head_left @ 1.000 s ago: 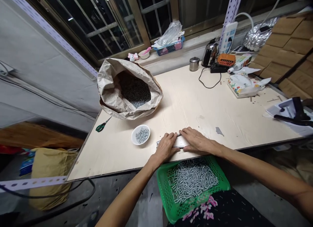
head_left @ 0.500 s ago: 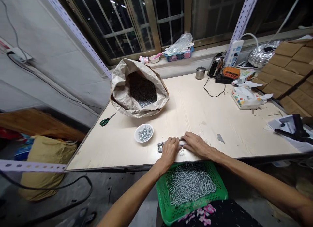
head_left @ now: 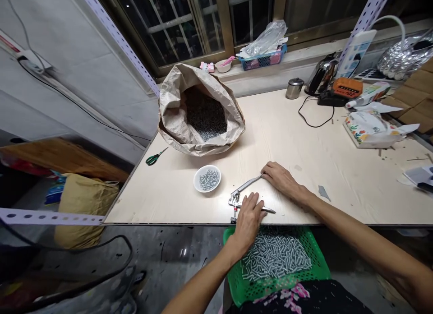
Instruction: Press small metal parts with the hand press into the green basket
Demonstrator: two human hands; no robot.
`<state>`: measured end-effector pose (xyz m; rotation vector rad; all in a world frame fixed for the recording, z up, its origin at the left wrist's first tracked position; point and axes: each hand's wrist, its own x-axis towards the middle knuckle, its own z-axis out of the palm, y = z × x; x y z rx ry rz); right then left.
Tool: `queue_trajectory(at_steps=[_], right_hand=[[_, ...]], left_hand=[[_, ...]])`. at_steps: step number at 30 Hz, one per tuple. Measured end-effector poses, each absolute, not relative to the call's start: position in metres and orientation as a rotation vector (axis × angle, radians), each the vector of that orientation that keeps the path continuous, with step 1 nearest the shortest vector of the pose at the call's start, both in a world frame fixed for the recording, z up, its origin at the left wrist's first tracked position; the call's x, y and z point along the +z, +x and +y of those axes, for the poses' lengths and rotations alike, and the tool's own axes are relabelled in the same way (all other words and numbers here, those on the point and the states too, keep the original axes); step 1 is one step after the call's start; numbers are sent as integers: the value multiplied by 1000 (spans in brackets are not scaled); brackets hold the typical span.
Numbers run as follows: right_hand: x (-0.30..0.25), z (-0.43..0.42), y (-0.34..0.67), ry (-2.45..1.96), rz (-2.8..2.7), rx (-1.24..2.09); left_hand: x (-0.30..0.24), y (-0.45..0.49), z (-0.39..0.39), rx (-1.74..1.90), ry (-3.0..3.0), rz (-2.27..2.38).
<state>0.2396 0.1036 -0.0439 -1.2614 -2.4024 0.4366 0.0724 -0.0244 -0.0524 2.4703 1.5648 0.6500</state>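
Note:
A silver plier-like hand tool (head_left: 236, 200) lies near the table's front edge, its two handles spread apart. A spring and a small red part show at its head. My left hand (head_left: 249, 214) is closed over the lower handle, whose pointed end sticks out to the right of the fingers. With closed fingers, my right hand (head_left: 278, 179) holds the far end of the raised upper handle. Just left of the tool stands a white bowl (head_left: 196, 184) of small metal screw-like pieces. Below the edge, a green basket (head_left: 320, 264) holds many short metal pins or screws.
A large paper-lined sack (head_left: 169, 120) with dark metal pieces stands at the back left, with scissors (head_left: 154, 159) beside it. Toward the back right are a metal canister (head_left: 294, 88), an orange battery (head_left: 347, 87) with a cord, and a tissue pack (head_left: 370, 131).
The tool's handles have opened, the upper one swinging away from me with my right hand. My left hand stays on the tool. The view has shifted so things appear changed in place.

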Motion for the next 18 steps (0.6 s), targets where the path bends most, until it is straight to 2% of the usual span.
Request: queue_trajectory(at_steps=[4, 7, 11, 18], right_hand=[[-30, 70, 247, -1150, -2367, 571], [-29, 35, 247, -1031, -2450, 712], [-44, 12, 236, -1044, -2499, 651], [-61, 32, 226, -1190, -2416, 440]], left_hand=[[-25, 46, -33, 781, 2270, 1857], [-15, 17, -31, 484, 2113, 2063], [-20, -4, -16, 186, 1900, 1948], [-13, -22, 6, 66, 2007, 1770]])
